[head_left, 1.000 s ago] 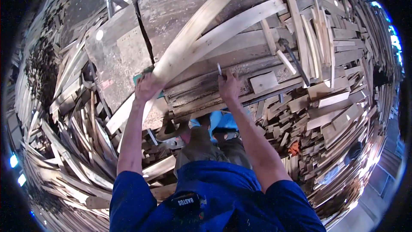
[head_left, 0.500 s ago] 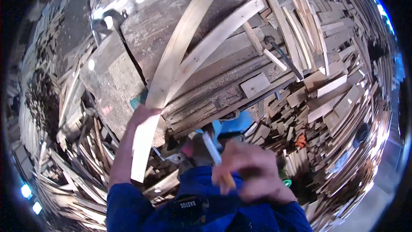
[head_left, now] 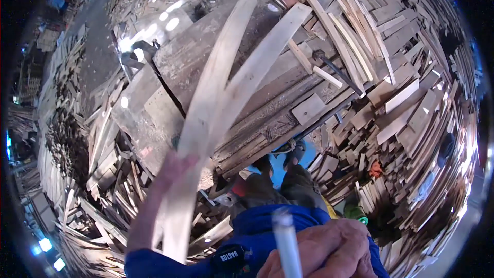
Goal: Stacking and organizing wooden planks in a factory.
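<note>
My left hand [head_left: 180,167] grips two long pale wooden boards [head_left: 218,72] near their lower ends. The boards overlap at the hand and spread apart into a V at the far end, over the workbench [head_left: 175,67]. Close to my body, my right hand [head_left: 327,249] is closed around a pale, silvery rod-like tool [head_left: 286,244]. Motion blurs this tool and the picture's lower edge cuts it off, so its kind is unclear. My blue sleeves and top show around both arms.
A small flat wood block [head_left: 307,109] and a dark metal bar [head_left: 339,74] lie on the bench. A clamp-like metal piece [head_left: 139,54] stands at its far left. Offcuts [head_left: 355,134] are heaped right. A blue sheet [head_left: 278,170] lies around my feet.
The boards have drawn back toward me along with my left hand. My right hand has pulled down and right with the rod-like tool, nearer my body. My view has shifted slightly.
</note>
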The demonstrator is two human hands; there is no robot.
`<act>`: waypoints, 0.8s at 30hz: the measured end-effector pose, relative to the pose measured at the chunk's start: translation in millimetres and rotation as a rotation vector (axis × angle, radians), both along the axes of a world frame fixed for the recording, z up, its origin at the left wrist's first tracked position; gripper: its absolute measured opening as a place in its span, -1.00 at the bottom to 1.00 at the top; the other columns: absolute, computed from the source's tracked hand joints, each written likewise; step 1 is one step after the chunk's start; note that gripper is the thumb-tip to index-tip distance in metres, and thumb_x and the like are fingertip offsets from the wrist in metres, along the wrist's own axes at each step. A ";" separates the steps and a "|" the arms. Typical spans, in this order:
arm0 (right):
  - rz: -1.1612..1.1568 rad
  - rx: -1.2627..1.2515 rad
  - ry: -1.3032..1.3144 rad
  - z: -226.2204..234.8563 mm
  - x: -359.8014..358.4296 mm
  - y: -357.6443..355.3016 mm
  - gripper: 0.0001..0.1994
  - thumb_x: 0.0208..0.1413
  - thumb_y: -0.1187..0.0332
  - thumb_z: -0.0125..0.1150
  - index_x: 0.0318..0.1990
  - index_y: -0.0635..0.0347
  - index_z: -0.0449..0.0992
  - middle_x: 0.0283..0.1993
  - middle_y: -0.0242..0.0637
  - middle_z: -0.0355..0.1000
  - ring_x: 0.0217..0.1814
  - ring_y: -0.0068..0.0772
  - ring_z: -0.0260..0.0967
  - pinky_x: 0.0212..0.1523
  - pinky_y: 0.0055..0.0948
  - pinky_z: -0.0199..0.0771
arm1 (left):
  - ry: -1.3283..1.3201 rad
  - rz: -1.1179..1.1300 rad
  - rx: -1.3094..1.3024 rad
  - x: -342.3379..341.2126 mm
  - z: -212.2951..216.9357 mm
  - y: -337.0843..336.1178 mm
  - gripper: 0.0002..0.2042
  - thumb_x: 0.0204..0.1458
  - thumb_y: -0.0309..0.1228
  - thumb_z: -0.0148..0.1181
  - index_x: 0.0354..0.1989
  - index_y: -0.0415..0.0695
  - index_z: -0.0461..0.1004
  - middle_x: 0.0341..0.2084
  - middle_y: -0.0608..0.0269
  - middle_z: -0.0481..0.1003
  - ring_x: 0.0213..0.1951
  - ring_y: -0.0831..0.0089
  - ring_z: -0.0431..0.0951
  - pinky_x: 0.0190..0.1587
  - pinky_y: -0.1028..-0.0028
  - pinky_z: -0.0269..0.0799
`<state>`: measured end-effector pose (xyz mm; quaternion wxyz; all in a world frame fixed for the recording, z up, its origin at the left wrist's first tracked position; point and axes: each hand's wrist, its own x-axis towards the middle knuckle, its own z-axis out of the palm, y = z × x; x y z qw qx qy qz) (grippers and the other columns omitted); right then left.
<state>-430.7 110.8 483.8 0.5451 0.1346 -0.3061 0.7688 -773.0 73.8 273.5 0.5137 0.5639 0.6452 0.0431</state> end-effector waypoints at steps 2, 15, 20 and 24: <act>-0.083 -0.067 -0.044 -6.0 11.9 -7.2 -0.22 0.17 -0.17 0.15 0.26 0.42 0.29 -0.12 0.34 0.44 -0.11 0.15 0.50 0.00 0.07 0.53 | 0.023 0.044 0.050 15.7 4.9 -40.2 -0.70 0.20 -0.14 0.14 -0.10 -0.09 0.60 -0.40 0.06 0.58 -0.45 0.35 0.57 -0.39 0.40 0.49; 0.100 0.207 -1.139 -140.8 87.6 -18.8 -0.34 0.16 0.02 0.29 0.26 0.29 0.28 0.10 0.02 0.38 0.20 -0.02 0.34 0.16 -0.16 0.35 | 0.233 0.830 0.194 113.6 166.0 -2.3 -0.29 0.18 -0.02 0.13 0.35 -0.28 0.12 0.22 -0.14 0.30 0.16 0.07 0.37 0.18 0.14 0.32; -0.203 0.363 -1.090 -110.8 109.8 -1.3 -0.06 0.00 -0.09 0.39 0.41 0.22 0.05 0.27 0.11 0.20 0.31 0.17 0.21 0.27 -0.10 0.26 | -0.582 0.947 0.605 184.8 203.0 109.3 -0.30 0.26 0.14 -0.08 0.39 -0.14 0.13 0.27 0.10 0.22 0.21 0.25 0.27 0.30 0.28 0.15; -0.359 0.170 -1.210 -91.0 178.2 19.6 0.04 -0.02 -0.09 0.41 0.45 0.26 -0.07 0.26 0.10 0.25 0.30 0.12 0.24 0.29 -0.13 0.26 | -0.831 0.819 0.807 301.3 223.9 151.9 -0.32 0.27 0.13 -0.11 0.37 -0.15 0.14 0.23 0.10 0.27 0.20 0.27 0.30 0.27 0.24 0.20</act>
